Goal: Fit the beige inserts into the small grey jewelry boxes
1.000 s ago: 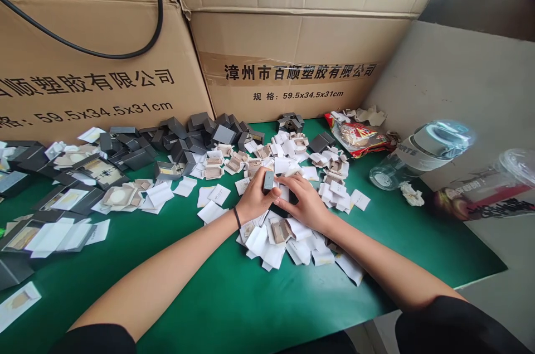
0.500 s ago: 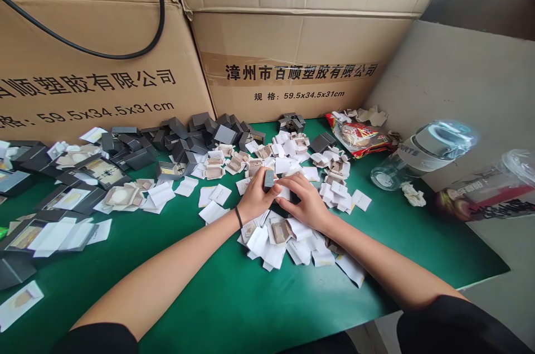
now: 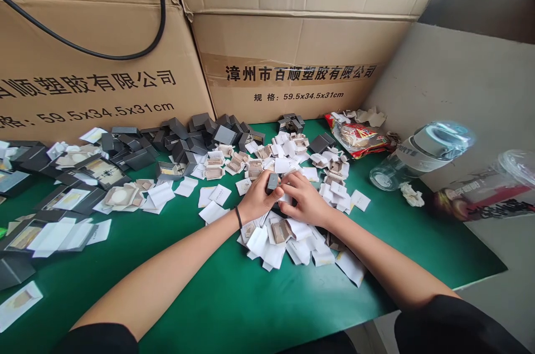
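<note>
A small dark grey box (image 3: 272, 182) is gripped in my left hand (image 3: 258, 198), its narrow end showing between thumb and fingers. My right hand (image 3: 307, 198) is beside it, fingers bent inward close to the box. A bit of white shows between the two hands; whether the right fingers pinch it or the box, I cannot make out. Below and around both hands lies a loose pile of white paper cards (image 3: 273, 253) and small opened cardboard inserts (image 3: 281, 230). More beige inserts (image 3: 215, 161) are scattered just beyond the hands.
Dark grey boxes (image 3: 196, 136) are heaped at the back and left of the green table (image 3: 200, 298). Large cartons (image 3: 292, 36) stand behind. At right are a clear bottle (image 3: 390, 167), a red snack bag (image 3: 361, 136), crumpled tissue (image 3: 412, 195) and a plastic cup (image 3: 497, 187).
Both hands have shifted very slightly to the right with the grey box. The right fingers have drawn closer in against the left hand. The scattered cards and inserts look unmoved.
</note>
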A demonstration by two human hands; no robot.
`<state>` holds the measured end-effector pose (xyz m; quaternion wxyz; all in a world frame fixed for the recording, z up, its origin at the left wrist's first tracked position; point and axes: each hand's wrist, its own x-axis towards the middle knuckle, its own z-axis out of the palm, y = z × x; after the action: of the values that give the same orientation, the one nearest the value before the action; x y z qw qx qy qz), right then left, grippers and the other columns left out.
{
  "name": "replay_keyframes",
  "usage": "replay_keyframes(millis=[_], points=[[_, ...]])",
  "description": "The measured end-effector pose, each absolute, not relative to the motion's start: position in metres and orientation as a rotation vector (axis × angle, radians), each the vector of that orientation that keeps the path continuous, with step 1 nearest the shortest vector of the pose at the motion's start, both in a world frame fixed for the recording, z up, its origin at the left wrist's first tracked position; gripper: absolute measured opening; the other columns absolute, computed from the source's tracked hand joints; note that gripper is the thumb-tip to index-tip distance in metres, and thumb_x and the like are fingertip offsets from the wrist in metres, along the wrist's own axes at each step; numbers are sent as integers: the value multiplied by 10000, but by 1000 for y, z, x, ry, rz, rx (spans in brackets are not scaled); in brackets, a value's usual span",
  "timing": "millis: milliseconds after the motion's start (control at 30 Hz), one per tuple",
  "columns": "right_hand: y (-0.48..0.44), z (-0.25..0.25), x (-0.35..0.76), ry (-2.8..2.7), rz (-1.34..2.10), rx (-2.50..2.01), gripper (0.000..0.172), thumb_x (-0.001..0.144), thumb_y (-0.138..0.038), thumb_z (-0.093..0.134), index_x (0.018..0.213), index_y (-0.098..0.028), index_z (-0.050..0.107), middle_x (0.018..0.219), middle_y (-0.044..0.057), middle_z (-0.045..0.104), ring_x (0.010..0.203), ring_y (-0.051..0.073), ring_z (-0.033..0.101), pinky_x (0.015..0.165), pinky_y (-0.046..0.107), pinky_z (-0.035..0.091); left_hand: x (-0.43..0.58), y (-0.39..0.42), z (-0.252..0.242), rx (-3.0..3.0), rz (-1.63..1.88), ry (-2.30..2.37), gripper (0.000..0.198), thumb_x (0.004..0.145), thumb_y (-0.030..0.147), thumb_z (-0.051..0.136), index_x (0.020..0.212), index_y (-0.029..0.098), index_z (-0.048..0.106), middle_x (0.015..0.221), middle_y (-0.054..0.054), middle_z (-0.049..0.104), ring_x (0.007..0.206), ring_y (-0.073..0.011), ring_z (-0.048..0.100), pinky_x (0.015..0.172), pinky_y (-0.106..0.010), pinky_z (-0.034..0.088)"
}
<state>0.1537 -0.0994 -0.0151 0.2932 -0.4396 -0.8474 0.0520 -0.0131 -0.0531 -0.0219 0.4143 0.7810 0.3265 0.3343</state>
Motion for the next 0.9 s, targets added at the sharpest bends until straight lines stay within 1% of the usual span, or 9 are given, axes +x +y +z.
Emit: replay_keyframes(millis=[200, 367, 633, 900], points=[[-99, -16, 153, -2265, 166, -1127, 158, 769, -249, 539, 917, -195, 533, 914, 83, 528, 861, 219, 462, 761, 379, 442, -13, -54, -19, 1982, 836, 831, 636, 707, 786, 301, 846, 182, 444, 785, -35, 513, 762, -179, 494, 715, -306, 396], [-99, -16, 153, -2183, 253, -1114, 226, 771, -260, 550, 984, -199, 510, 920, 85, 540, 858, 222, 483, 746, 370, 451, -13, -53, -20, 1986, 862, 833, 617, 721, 770, 309, 830, 177, 442, 809, -46, 524, 787, -184, 504, 719, -306, 403], [-99, -14, 153, -2195, 351, -1142, 206, 769, -293, 583, 937, -190, 520, 870, 74, 545, 847, 217, 476, 743, 366, 451, -13, -53, -21, 2012, 846, 849, 637, 719, 774, 294, 859, 175, 460, 816, -53, 530, 804, -196, 511, 723, -311, 407], [-98, -16, 153, -2174, 352, -1119, 234, 788, -299, 575, 984, -178, 534, 974, 101, 552, 914, 231, 493, 800, 395, 454, -13, -54, -20, 1981, 856, 839, 635, 715, 772, 312, 867, 173, 454, 845, -58, 539, 809, -191, 511, 722, -303, 405]])
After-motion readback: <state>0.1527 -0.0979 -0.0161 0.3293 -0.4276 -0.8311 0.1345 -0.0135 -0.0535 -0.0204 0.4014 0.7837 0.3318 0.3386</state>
